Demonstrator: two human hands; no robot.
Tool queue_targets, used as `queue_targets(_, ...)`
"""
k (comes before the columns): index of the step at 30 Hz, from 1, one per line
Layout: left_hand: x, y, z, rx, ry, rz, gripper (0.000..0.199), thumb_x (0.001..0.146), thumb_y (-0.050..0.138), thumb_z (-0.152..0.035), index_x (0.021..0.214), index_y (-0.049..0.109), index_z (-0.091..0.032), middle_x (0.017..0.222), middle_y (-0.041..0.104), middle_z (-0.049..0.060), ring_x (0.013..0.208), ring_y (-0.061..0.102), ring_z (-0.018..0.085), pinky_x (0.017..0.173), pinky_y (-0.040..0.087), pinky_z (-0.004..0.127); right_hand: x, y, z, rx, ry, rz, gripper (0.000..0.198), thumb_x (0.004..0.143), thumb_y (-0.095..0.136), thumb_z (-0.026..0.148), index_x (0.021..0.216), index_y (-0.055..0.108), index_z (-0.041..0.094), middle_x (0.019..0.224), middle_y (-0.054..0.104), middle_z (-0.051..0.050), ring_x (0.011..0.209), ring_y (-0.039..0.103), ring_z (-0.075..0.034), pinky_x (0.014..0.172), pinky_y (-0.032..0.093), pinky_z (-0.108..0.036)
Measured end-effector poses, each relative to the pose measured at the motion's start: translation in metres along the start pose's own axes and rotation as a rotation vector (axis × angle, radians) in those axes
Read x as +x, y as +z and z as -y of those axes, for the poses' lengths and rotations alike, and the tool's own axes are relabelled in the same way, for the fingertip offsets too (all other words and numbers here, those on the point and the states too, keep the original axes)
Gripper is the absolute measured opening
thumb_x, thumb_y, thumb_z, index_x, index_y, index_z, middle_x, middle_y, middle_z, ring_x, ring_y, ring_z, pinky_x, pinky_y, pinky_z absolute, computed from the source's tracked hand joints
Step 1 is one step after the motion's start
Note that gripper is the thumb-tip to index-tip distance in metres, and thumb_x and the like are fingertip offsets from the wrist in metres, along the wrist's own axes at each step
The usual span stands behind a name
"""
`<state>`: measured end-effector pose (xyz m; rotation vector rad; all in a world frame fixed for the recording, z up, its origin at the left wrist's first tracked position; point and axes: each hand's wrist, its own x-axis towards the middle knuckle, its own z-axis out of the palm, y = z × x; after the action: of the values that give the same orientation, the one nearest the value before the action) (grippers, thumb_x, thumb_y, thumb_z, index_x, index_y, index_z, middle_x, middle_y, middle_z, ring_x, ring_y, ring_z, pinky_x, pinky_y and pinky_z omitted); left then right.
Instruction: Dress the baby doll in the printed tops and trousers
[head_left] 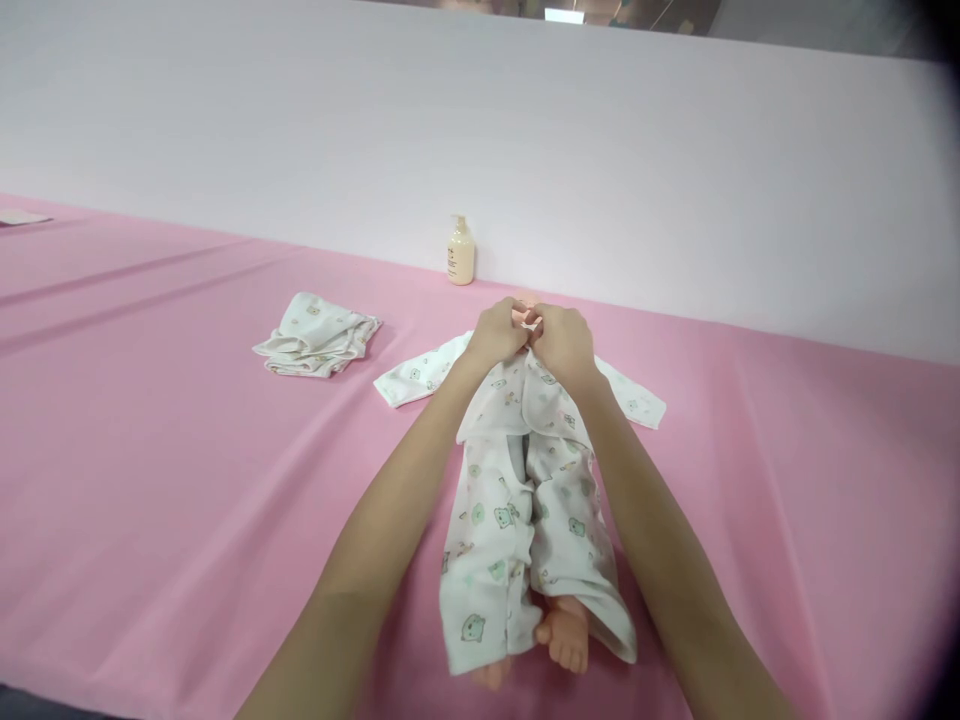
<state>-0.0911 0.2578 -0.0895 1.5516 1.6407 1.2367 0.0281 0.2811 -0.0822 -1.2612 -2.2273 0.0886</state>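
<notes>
A baby doll (568, 632) lies on its back with its feet toward me. It wears a white bear-print baby shirt (495, 408) and matching trousers (484, 535). At the shirt's neckline my left hand (496, 332) has its fingers closed on the collar edge. Beside it, almost touching, my right hand (562, 342) pinches the other side of the collar. Both hands hide the neck and most of the doll's head. The sleeves stretch out flat to either side, and the shirt's front panels overlap over the belly.
A pink sheet (187, 480) covers the table. Folded bear-print cloth (319, 335) lies to the left. A cream pump bottle (460, 252) stands at the back against a white partition (300, 130). Part of a pale flat item (22, 216) shows at the far left edge.
</notes>
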Motion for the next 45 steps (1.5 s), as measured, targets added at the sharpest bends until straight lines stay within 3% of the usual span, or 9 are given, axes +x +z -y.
queue_targets(5,0.000,-0.003,0.001,-0.107,-0.057,0.041,0.040,0.071,0.057,-0.003,0.109,0.051,-0.014,0.077,0.064,0.003,0.060,0.063,0.013,0.061,0.052,0.024,0.001,0.005,0.001,-0.051,0.011,0.024,0.026,0.076,0.054,0.010,0.097,0.067,0.018,0.088,0.070,-0.008,0.084,0.062,-0.022,0.070,0.046,-0.030)
queue_targets(15,0.007,-0.007,0.017,-0.250,-0.124,0.099,0.055,0.073,0.057,-0.006,0.126,0.045,-0.014,0.083,0.063,0.003,0.074,0.066,0.014,0.071,0.054,0.024,0.003,0.000,-0.010,0.282,0.000,0.058,0.027,0.063,0.058,0.004,0.081,0.073,0.019,0.070,0.069,-0.001,0.074,0.064,-0.017,0.075,0.048,-0.027)
queue_targets(19,0.006,-0.009,0.017,-0.343,-0.103,0.137,0.053,0.070,0.058,-0.003,0.123,0.051,-0.011,0.074,0.060,0.000,0.068,0.064,0.013,0.072,0.055,0.026,0.004,0.003,-0.015,0.627,0.189,0.140,0.028,0.059,0.060,0.003,0.080,0.074,0.015,0.061,0.065,0.000,0.058,0.057,-0.013,0.059,0.047,-0.023)
queue_targets(22,0.000,-0.011,0.011,-0.290,-0.101,0.130,0.051,0.069,0.057,-0.002,0.120,0.054,-0.009,0.067,0.057,-0.001,0.062,0.063,0.012,0.069,0.054,0.025,0.005,0.003,-0.018,0.900,0.371,0.186,0.026,0.057,0.061,0.000,0.079,0.071,0.011,0.052,0.058,0.002,0.049,0.051,-0.008,0.051,0.043,-0.020)
queue_targets(27,-0.003,-0.014,0.006,-0.053,-0.048,0.127,0.050,0.070,0.056,-0.007,0.120,0.055,-0.012,0.062,0.059,-0.001,0.063,0.062,0.015,0.068,0.051,0.026,0.006,0.001,-0.018,1.039,0.480,0.181,0.024,0.061,0.062,-0.002,0.081,0.068,0.010,0.051,0.055,0.003,0.044,0.047,-0.005,0.047,0.042,-0.017)
queue_targets(31,-0.004,-0.016,0.005,0.306,0.082,0.050,0.040,0.070,0.056,-0.011,0.109,0.062,-0.014,0.080,0.068,0.005,0.069,0.063,0.016,0.067,0.047,0.025,0.006,0.003,-0.019,0.971,0.406,0.189,0.022,0.067,0.065,0.003,0.087,0.066,0.011,0.056,0.057,0.002,0.048,0.051,-0.007,0.046,0.044,-0.017)
queue_targets(36,-0.012,-0.017,-0.009,0.431,0.017,0.185,0.034,0.073,0.056,-0.018,0.107,0.062,-0.015,0.074,0.067,0.005,0.061,0.061,0.017,0.057,0.043,0.026,0.007,0.006,-0.022,0.803,0.319,0.143,0.019,0.069,0.064,0.005,0.087,0.066,0.011,0.068,0.064,-0.002,0.051,0.055,-0.009,0.048,0.049,-0.020)
queue_targets(40,-0.018,-0.017,-0.022,0.639,0.004,0.218,0.018,0.073,0.054,-0.017,0.085,0.067,-0.014,0.074,0.068,0.008,0.063,0.062,0.019,0.057,0.042,0.027,0.007,0.007,-0.022,0.499,0.170,0.102,0.014,0.072,0.060,0.007,0.082,0.069,0.012,0.081,0.070,-0.006,0.055,0.059,-0.010,0.058,0.051,-0.023)
queue_targets(45,-0.024,-0.017,-0.029,0.695,0.011,0.290,0.015,0.071,0.050,-0.013,0.077,0.064,-0.015,0.073,0.068,0.009,0.059,0.060,0.019,0.054,0.040,0.027,0.002,-0.001,-0.012,0.119,-0.035,0.090,0.018,0.076,0.056,0.012,0.080,0.073,0.017,0.086,0.073,-0.007,0.081,0.065,-0.018,0.074,0.048,-0.026)
